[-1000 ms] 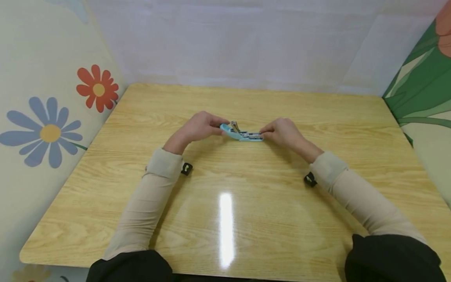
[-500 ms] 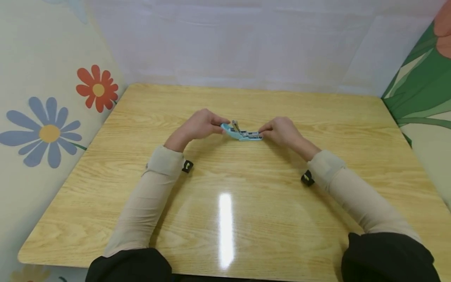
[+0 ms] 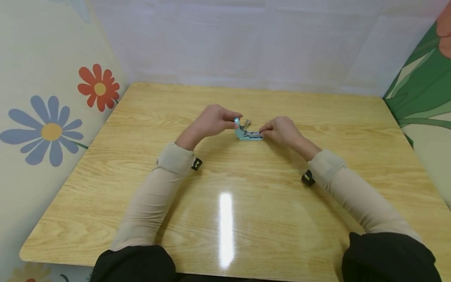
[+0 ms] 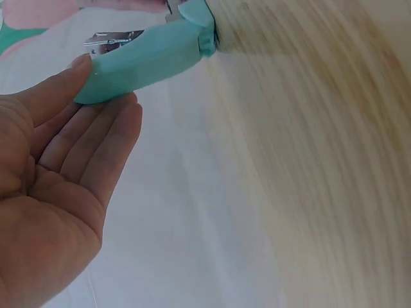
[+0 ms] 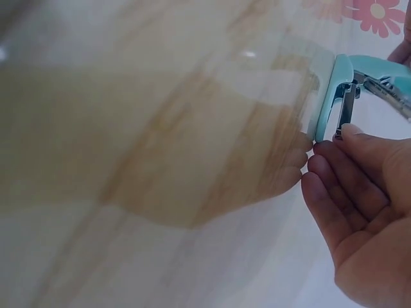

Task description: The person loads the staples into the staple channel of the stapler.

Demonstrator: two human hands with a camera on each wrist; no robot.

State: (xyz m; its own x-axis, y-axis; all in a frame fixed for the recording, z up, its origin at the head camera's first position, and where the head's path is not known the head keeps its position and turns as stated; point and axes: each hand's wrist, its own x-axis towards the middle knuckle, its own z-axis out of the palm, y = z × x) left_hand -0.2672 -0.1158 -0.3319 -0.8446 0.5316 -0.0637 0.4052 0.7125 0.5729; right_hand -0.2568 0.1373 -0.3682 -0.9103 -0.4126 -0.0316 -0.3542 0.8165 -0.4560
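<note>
A light teal stapler [image 3: 243, 136] sits on the table, its top arm swung up from the base and the metal inner part showing. My left hand [image 3: 215, 120] pinches the end of the raised top arm [image 4: 151, 58] between thumb and fingers. At the other end, my right hand [image 3: 280, 130] pinches the front of the base [image 5: 326, 109], with the thumb on the metal part. A metal strip [image 3: 247, 124] stands up at a slant between the top arm and the base.
The wooden table [image 3: 267, 203] carries a bright light reflection near its front. A white cloth-like backdrop [image 3: 239, 43] stands behind it. Flower-painted walls [image 3: 53, 133] flank both sides.
My left hand has moved right and slightly up, tilting the stapler's top arm from lying nearly flat to steeply upright. The metal strip has swung right with it. My right hand stays at the base.
</note>
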